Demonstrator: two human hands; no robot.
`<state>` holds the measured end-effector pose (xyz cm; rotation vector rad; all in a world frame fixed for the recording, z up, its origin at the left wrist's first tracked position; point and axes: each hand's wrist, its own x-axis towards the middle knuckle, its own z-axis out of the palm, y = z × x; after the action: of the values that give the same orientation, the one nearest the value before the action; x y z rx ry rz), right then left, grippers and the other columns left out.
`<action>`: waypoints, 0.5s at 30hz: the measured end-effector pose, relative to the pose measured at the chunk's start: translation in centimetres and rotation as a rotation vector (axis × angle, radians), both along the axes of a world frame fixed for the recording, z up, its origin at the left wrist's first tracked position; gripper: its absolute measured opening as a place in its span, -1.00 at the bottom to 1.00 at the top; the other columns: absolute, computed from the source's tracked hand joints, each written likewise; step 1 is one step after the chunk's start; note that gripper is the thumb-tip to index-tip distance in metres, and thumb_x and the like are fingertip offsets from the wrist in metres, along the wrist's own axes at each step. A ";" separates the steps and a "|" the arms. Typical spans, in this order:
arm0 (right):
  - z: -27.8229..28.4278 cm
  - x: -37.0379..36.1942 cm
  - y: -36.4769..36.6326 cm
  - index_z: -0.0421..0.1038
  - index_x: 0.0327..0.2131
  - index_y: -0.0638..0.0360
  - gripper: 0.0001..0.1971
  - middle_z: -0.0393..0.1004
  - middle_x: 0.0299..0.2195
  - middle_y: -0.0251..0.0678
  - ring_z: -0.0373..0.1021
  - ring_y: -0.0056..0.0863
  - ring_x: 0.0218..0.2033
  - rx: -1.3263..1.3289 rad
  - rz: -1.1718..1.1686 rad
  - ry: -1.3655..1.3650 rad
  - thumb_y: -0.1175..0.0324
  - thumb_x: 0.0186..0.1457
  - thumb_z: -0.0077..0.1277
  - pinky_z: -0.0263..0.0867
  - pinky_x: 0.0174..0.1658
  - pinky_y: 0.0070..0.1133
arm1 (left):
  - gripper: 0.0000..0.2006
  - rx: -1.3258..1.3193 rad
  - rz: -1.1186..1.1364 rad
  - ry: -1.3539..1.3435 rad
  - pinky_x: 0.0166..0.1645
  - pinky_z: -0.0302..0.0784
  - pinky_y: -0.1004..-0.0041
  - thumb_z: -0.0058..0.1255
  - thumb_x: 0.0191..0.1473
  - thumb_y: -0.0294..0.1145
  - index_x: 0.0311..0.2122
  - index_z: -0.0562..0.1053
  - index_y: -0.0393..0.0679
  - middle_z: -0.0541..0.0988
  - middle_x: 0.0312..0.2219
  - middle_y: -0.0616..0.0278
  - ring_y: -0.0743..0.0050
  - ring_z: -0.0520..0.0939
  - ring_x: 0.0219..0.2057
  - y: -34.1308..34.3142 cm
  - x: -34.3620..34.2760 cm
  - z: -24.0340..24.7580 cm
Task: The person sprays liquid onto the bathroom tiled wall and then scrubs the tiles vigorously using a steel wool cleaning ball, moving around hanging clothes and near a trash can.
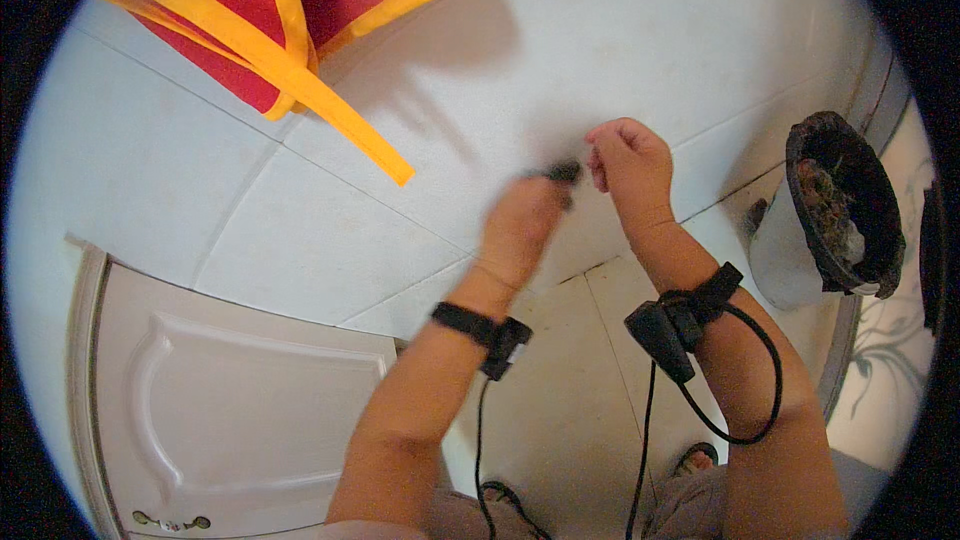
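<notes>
My left hand (524,225) is closed around a small black object (565,172), smeared by motion, so its kind is unclear. Just to the right, my right hand (634,162) has its fingers curled into a pinch; whatever is between the fingertips is too small to make out. A narrow gap separates the two hands, which are raised in front of white wall tiles (600,60). Up and to the left hangs red cloth (230,0) with yellow edging, and a loose yellow strap (360,135) dangles from it, apart from my hands.
A white bin (785,255) with a black liner (885,210) and refuse inside stands at the right. A pale panelled cabinet door (240,400) is at the lower left. Black cables (643,450) run down from the bands on my wrists. My feet are on the tiled floor (560,370).
</notes>
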<state>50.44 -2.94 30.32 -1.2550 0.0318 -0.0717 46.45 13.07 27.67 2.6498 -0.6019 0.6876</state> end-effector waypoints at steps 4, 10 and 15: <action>1.2 0.2 -0.2 0.41 -0.52 0.25 -0.89 0.38 -0.68 -0.37 0.24 -0.69 -0.71 0.130 -0.087 -0.047 0.42 -0.01 -0.03 0.17 -0.66 -0.70 | -0.87 0.119 0.104 0.171 -0.26 0.41 0.22 -0.10 0.04 -0.39 -0.29 0.42 -0.12 0.43 -0.40 0.06 0.04 0.46 -0.30 0.3 -1.4 -3.9; 2.2 1.2 -2.1 0.40 -0.47 0.28 -0.89 0.36 -0.66 -0.34 0.22 -0.67 -0.72 0.214 -0.142 -0.034 0.44 0.01 -0.06 0.13 -0.68 -0.69 | -0.76 -0.210 0.368 -0.504 -0.19 0.35 0.37 0.01 -0.08 -0.63 -0.23 0.44 -0.20 0.43 -0.43 0.15 0.23 0.41 -0.31 6.7 -4.2 9.0; 2.9 0.9 -1.2 0.40 -0.45 0.28 -0.89 0.36 -0.66 -0.33 0.21 -0.67 -0.73 0.292 -0.109 -0.008 0.44 0.01 -0.08 0.12 -0.68 -0.69 | -0.88 0.011 0.344 -0.134 -0.28 0.37 0.29 -0.05 0.07 -0.35 -0.36 0.42 -0.16 0.41 -0.50 0.12 0.18 0.44 -0.36 6.9 -3.9 4.7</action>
<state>51.34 -4.11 33.21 -0.9604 0.1001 -0.1606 42.58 19.96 32.37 2.7624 -0.1801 0.9649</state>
